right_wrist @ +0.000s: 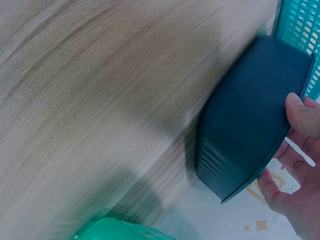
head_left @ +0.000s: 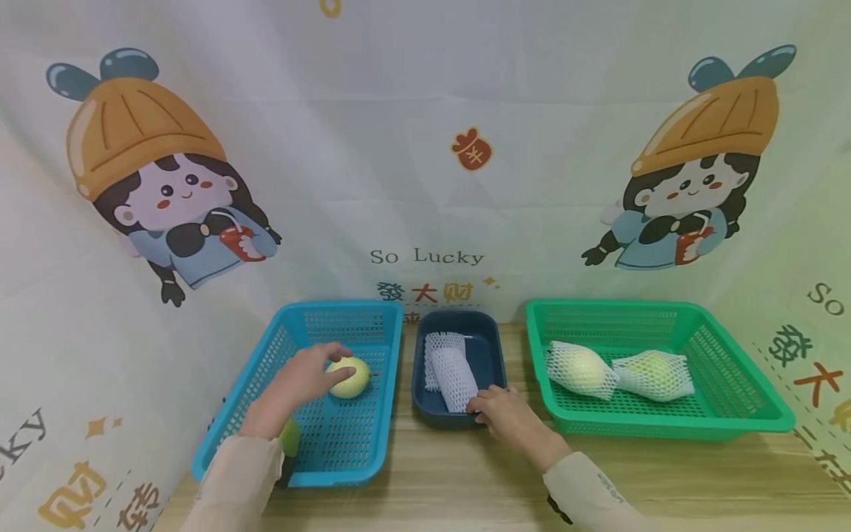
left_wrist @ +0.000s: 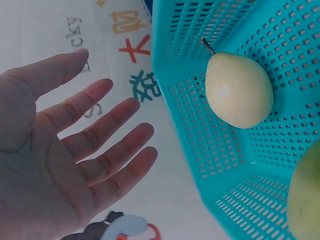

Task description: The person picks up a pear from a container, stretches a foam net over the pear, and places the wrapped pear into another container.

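Observation:
My left hand (head_left: 307, 378) is over the blue basket (head_left: 392, 399), its thumb and fingers parted beside a pale yellow pear (head_left: 352, 380). In the left wrist view that hand (left_wrist: 75, 145) has spread fingers and holds nothing; the pear (left_wrist: 240, 91) lies in the basket, stem attached. White foam net sleeves (head_left: 455, 378) lie overlapping in a dark blue tray (head_left: 488, 358). My right hand (head_left: 512, 421) reaches over the tray's near right rim, fingertips by the sleeve's lower end. In the right wrist view the thumb of that hand (right_wrist: 302, 155) is at the tray's rim (right_wrist: 282, 142), its fingertips hidden behind the wall.
A green fruit (head_left: 289, 437) lies in the blue basket near my left sleeve. On the right, a green basket (head_left: 738, 395) holds two net-wrapped yellow-green fruits (head_left: 583, 371). A printed cloth (head_left: 425, 185) hangs behind the wooden table (head_left: 465, 473).

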